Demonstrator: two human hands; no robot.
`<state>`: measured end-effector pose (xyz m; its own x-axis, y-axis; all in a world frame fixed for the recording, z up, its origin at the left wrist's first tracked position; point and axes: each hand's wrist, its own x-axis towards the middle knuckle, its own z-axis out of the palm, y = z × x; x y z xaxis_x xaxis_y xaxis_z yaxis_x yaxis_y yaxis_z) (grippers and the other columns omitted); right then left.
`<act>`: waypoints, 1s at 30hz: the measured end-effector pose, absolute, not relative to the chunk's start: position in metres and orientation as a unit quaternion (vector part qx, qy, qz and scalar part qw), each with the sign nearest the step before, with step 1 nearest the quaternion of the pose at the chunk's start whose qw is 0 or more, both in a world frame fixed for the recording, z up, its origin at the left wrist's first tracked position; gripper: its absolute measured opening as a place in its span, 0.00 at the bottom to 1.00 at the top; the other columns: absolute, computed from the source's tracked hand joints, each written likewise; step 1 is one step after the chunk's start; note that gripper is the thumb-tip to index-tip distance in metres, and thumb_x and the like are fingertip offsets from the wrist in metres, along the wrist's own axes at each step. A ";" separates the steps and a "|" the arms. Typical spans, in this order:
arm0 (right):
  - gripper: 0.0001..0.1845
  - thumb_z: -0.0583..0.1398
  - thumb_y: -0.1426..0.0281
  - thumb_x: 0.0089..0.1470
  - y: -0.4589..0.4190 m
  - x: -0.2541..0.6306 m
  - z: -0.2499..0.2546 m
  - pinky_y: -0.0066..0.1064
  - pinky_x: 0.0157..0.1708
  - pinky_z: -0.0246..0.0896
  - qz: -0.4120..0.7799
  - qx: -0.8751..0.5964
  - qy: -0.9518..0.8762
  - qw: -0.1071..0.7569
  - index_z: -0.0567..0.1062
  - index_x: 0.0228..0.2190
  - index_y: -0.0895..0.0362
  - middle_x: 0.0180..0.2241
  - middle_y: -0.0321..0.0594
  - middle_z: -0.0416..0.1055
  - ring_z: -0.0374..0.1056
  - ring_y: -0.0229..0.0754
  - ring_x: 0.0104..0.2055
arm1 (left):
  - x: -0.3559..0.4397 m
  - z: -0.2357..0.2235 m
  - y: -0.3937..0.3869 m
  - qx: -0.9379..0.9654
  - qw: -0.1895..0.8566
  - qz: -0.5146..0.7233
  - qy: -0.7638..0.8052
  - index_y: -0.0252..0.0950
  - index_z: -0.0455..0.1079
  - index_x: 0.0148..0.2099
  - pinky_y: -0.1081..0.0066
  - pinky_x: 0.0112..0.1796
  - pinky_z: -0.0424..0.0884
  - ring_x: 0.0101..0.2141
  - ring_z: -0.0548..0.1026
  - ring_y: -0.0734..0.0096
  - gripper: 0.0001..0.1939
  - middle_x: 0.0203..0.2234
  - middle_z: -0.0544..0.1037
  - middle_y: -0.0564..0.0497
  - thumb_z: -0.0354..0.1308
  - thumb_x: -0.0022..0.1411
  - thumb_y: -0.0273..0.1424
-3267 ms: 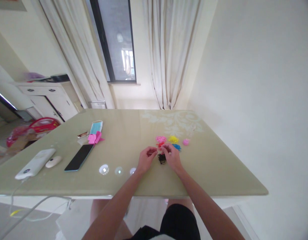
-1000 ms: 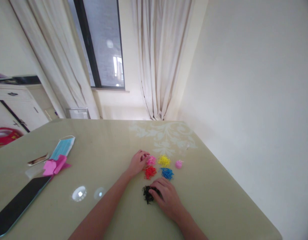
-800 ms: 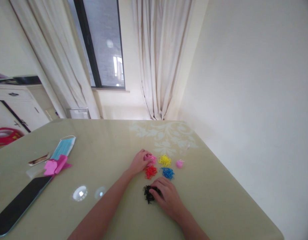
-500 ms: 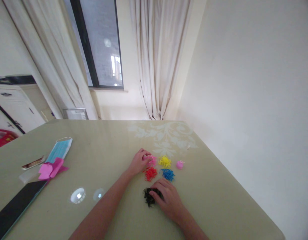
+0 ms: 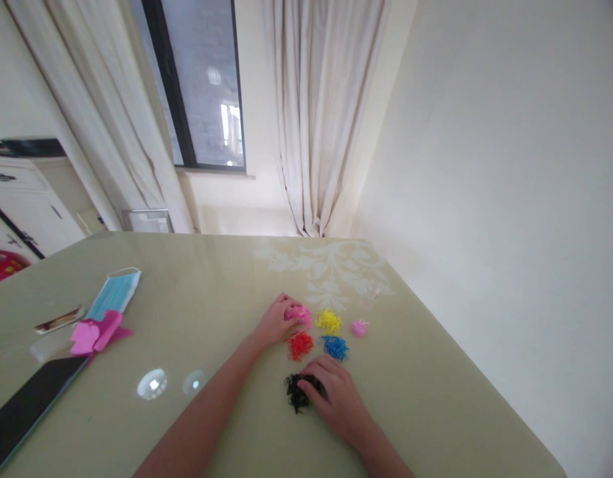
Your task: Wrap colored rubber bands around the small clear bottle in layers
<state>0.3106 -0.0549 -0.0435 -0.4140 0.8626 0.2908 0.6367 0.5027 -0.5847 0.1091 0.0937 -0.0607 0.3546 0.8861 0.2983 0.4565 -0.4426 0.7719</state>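
Note:
Small heaps of tiny elastic bands lie on the pale green table (image 5: pixel 227 285): pink (image 5: pixel 301 313), yellow (image 5: pixel 328 321), red (image 5: pixel 299 344), blue (image 5: pixel 334 346) and black (image 5: pixel 295 392). A small pink lump (image 5: pixel 357 327) sits right of the yellow heap. My left hand (image 5: pixel 275 320) rests with curled fingers on the pink heap. My right hand (image 5: pixel 334 397) lies over the right side of the black heap, fingers bent onto it; what is under the fingertips is hidden.
At the left lie a blue face mask (image 5: pixel 113 294), crumpled pink paper (image 5: pixel 93 334), a dark phone (image 5: pixel 28 406) and a small wrapper (image 5: pixel 58 319). A wall runs along the table's right edge; curtains and a window stand behind.
Over 3.3 s both hands parted: the left moved to the pink heap, the right settled on the black heap. In the last second the hands barely moved; the camera shifted slightly.

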 end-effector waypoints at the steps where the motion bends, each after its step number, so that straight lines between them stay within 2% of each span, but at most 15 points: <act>1: 0.08 0.61 0.64 0.68 -0.055 0.310 -0.043 0.36 0.47 0.66 0.197 -0.459 -0.817 0.288 0.79 0.40 0.52 0.39 0.39 0.78 0.72 0.47 0.44 | 0.108 -0.060 0.093 0.771 0.298 0.362 0.432 0.38 0.77 0.50 0.63 0.51 0.71 0.45 0.75 0.62 0.15 0.43 0.73 0.48 0.66 0.60 0.34; 5: 0.08 0.61 0.64 0.68 -0.054 0.310 -0.043 0.36 0.48 0.66 0.199 -0.459 -0.817 0.286 0.79 0.40 0.52 0.39 0.39 0.79 0.72 0.47 0.44 | 0.104 -0.058 0.089 0.776 0.307 0.353 0.422 0.39 0.77 0.52 0.63 0.53 0.71 0.46 0.75 0.62 0.19 0.45 0.72 0.48 0.69 0.58 0.34; 12: 0.08 0.61 0.64 0.68 -0.053 0.310 -0.046 0.36 0.47 0.65 0.200 -0.454 -0.819 0.289 0.79 0.39 0.53 0.39 0.40 0.78 0.72 0.47 0.44 | 0.111 -0.059 0.094 0.761 0.290 0.358 0.456 0.37 0.76 0.50 0.62 0.53 0.71 0.46 0.76 0.62 0.15 0.45 0.73 0.47 0.65 0.60 0.31; 19: 0.08 0.61 0.64 0.68 -0.052 0.310 -0.045 0.36 0.48 0.64 0.205 -0.465 -0.817 0.271 0.79 0.39 0.53 0.40 0.40 0.78 0.72 0.47 0.45 | 0.118 -0.058 0.099 0.753 0.289 0.334 0.487 0.39 0.73 0.56 0.59 0.54 0.72 0.48 0.77 0.57 0.32 0.48 0.71 0.46 0.75 0.49 0.37; 25: 0.08 0.61 0.64 0.68 -0.052 0.310 -0.048 0.37 0.47 0.64 0.206 -0.460 -0.817 0.280 0.79 0.39 0.53 0.39 0.40 0.77 0.71 0.47 0.44 | 0.120 -0.058 0.099 0.753 0.279 0.322 0.502 0.37 0.73 0.56 0.58 0.53 0.73 0.48 0.77 0.55 0.30 0.48 0.70 0.45 0.73 0.51 0.37; 30: 0.08 0.61 0.64 0.68 -0.052 0.310 -0.050 0.37 0.47 0.64 0.202 -0.462 -0.817 0.281 0.79 0.39 0.53 0.39 0.40 0.77 0.71 0.47 0.44 | 0.119 -0.060 0.100 0.764 0.263 0.320 0.495 0.37 0.73 0.57 0.60 0.53 0.73 0.48 0.77 0.57 0.32 0.49 0.70 0.45 0.74 0.50 0.39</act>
<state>0.3101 -0.0519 -0.0498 -0.4150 0.8678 0.2733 0.6407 0.4920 -0.5894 0.1188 0.0995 -0.0600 0.3061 0.9242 0.2283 0.5883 -0.3722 0.7179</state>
